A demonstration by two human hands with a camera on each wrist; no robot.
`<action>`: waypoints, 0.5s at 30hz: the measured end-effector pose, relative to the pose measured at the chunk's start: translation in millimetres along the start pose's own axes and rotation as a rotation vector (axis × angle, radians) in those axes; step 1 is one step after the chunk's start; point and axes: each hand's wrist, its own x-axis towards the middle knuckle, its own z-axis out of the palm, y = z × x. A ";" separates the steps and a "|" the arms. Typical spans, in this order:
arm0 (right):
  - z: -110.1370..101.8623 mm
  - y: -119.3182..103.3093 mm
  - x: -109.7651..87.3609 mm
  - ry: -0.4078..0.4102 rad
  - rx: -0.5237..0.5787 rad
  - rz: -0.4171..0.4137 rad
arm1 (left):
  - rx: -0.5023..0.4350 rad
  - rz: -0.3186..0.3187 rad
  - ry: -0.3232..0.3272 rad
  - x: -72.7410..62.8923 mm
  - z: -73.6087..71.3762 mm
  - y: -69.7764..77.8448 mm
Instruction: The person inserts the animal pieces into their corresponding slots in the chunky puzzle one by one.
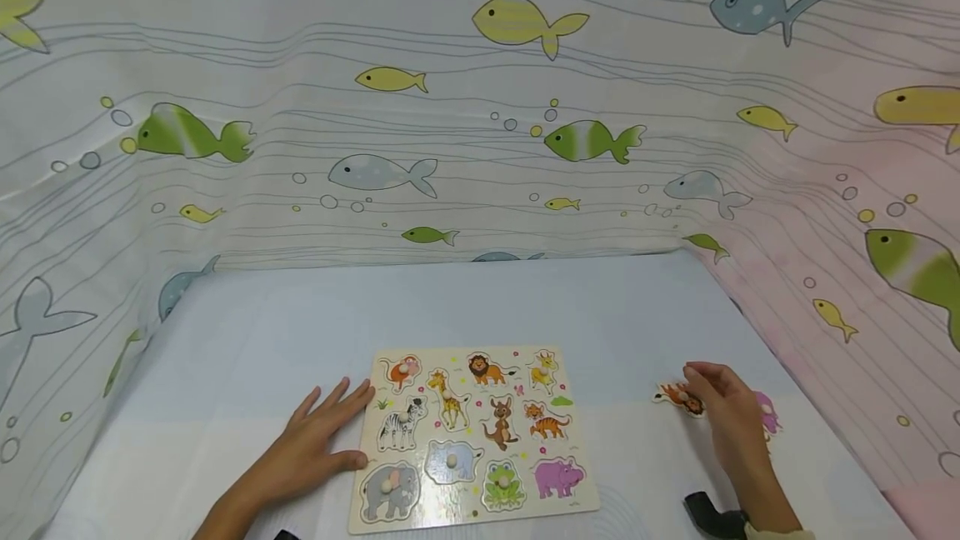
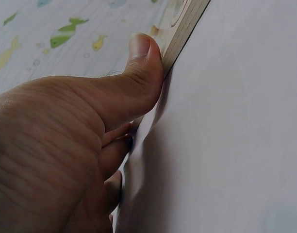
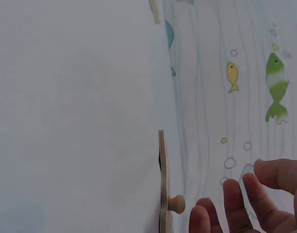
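A wooden animal puzzle board lies on the table. My left hand rests at its left edge with fingers spread; in the left wrist view, the thumb touches the board's side. Out to the right, a lion puzzle piece lies flat on the table. Over its right side hovers my right hand, fingers loosely bent. The right wrist view shows this hand apart from the piece's wooden knob, holding nothing.
A purple puzzle piece lies beyond the right hand, partly hidden by it. Knobbed pieces such as the elephant and the frog sit in the board. A fish-patterned curtain encloses the table's back and sides.
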 end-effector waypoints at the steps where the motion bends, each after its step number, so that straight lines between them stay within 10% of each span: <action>1: -0.4 0.2 1.6 0.009 -0.017 -0.001 | 0.004 0.006 0.006 1.3 0.1 -0.4; 15: -9.8 17.2 4.9 0.030 -0.255 0.037 | 0.032 0.061 0.071 0.7 8.1 -6.6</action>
